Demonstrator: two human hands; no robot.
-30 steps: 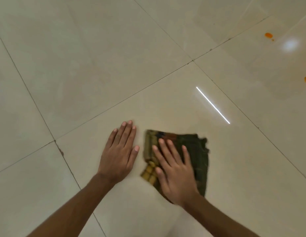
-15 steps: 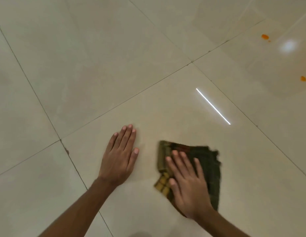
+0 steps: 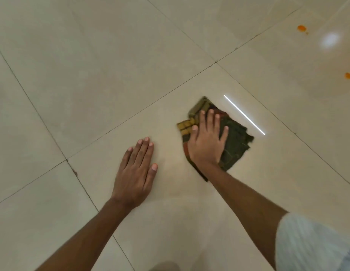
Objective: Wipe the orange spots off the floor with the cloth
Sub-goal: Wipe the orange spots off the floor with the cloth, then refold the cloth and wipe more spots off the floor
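Head view: right hand (image 3: pixel 206 142) pushed cloth (image 3: pixel 233 141) farther forward.

This looks like a room inside a house or other building. The floor (image 3: pixel 92 75) is made of big, shiny cream tiles with thin dark lines between them. A long lamp's bright line (image 3: pixel 244 115) and a round light (image 3: pixel 330 40) shine back off the tiles, so lights hang above.
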